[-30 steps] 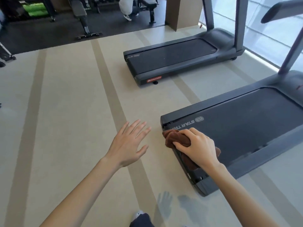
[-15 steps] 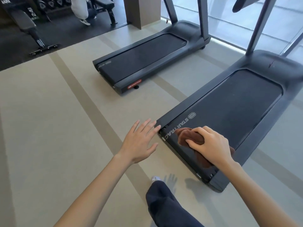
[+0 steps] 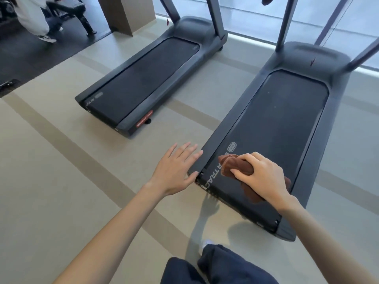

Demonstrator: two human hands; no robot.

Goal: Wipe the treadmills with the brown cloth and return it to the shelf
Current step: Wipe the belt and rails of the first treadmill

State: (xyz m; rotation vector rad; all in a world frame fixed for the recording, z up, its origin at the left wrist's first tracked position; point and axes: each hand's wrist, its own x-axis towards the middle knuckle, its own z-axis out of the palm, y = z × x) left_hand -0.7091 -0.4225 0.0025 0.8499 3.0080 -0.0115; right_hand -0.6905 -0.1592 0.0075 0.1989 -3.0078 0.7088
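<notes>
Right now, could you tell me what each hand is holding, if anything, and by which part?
The right hand grips the brown cloth around its bunched middle, pressing it on the near treadmill. The left hand holds nothing.

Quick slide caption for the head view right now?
Right hand grips the brown cloth on the near treadmill; open left hand at its edge.

1. A beige floor (image 3: 51, 181) is crossed by darker tan stripes (image 3: 82, 158).
2. Black rubber flooring (image 3: 30, 58) covers the far-left area, where a weight bench (image 3: 67, 6) stands.
3. A brown square pillar (image 3: 127, 13) rises just beside the black flooring's edge.
4. Tall windows (image 3: 246, 15) along the far side let in bright daylight.
</notes>
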